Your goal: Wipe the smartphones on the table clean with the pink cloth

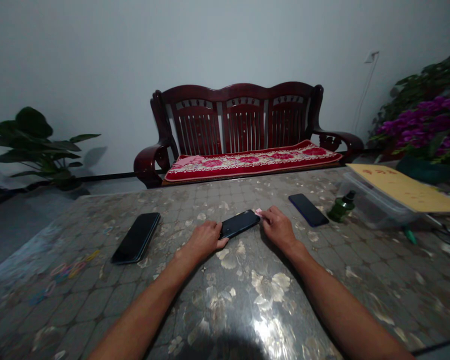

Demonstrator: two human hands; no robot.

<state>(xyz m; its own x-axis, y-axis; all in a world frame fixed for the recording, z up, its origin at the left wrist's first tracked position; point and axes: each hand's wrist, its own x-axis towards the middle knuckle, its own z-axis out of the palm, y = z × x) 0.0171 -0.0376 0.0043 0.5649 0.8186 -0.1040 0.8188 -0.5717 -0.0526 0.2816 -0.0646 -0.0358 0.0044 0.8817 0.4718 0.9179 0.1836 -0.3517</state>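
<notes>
A dark phone (240,224) lies at a slant near the middle of the patterned table (217,310). My left hand (207,237) is closed on its left end, the thumb at the near edge. At the phone's right end, my right hand (278,227) pinches a small pink piece (258,213), which looks like cloth or paper and is beside the phone's far right corner. Another black phone (136,238) rests to the left of my left hand. A third, dark blue phone (308,209) lies to the right of my right hand.
Right of the third phone stand a green spray bottle (342,206) and a clear plastic box (378,204) with a yellow sheet (408,187) on top. Colourful rubber bands (73,267) lie at left. Beyond the table is a wooden bench (243,120), with plants on both sides.
</notes>
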